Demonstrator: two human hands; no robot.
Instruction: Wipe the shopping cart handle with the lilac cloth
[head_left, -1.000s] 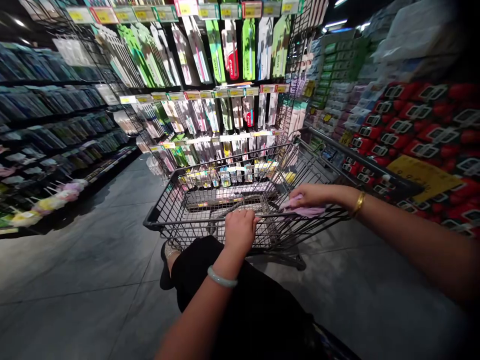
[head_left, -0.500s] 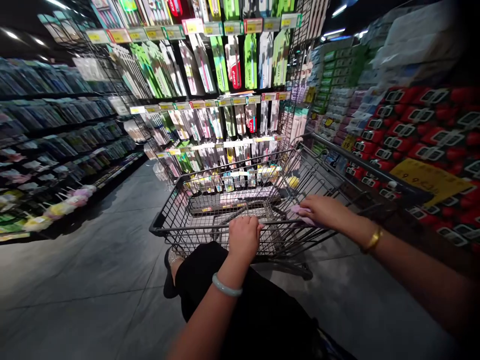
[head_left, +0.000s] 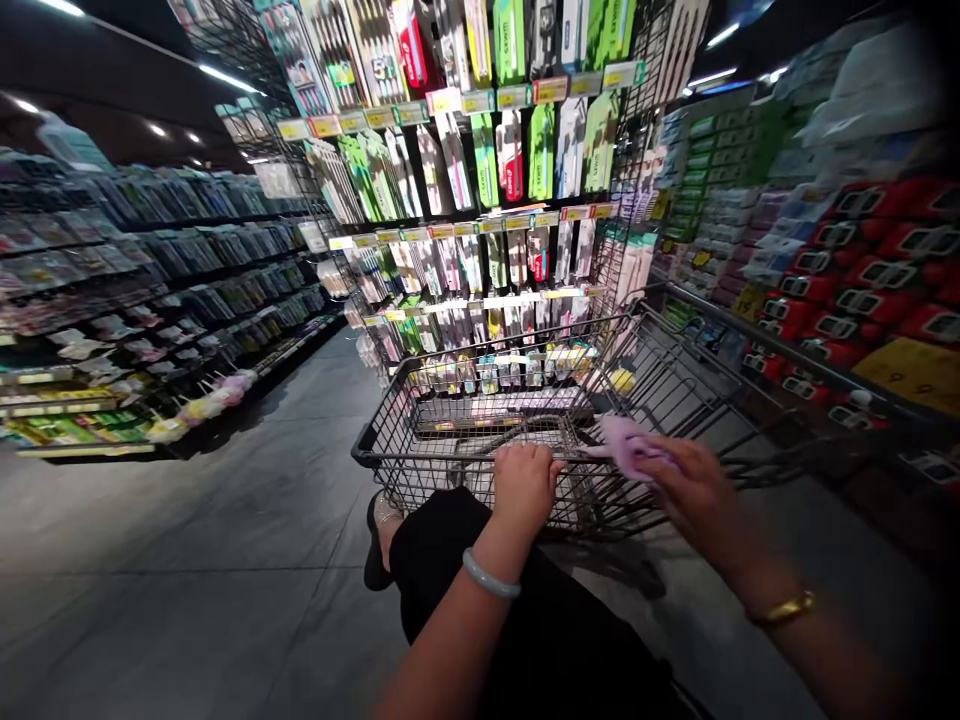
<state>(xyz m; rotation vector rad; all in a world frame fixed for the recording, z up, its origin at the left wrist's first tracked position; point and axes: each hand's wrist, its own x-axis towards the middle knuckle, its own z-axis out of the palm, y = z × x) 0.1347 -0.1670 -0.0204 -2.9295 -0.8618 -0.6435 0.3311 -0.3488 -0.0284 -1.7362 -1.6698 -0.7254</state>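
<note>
A dark wire shopping cart [head_left: 367, 445] stands side-on in front of me. My left hand [head_left: 523, 487], with a pale bangle at its wrist, is wrapped round the cart's near top rail. In my right hand [head_left: 694, 485], slightly blurred, is a bunched light purple cloth [head_left: 628, 447]. The cloth is over the near rail on the right of my left hand; whether it touches the rail I cannot tell. A gold bracelet circles my right wrist.
Beyond the cart rises a rack of packaged toothbrushes [head_left: 510, 160]. Shelves of hanging packages [head_left: 225, 260] line the left side. Red packs [head_left: 825, 290] are stacked on the right, by the cart's handle [head_left: 787, 350]. Grey floor [head_left: 225, 520] lies at the left.
My right hand has lifted the cloth off the rail area and bunched it, showing more of it. My left hand keeps its hold on the rail. The view has turned a little left.
</note>
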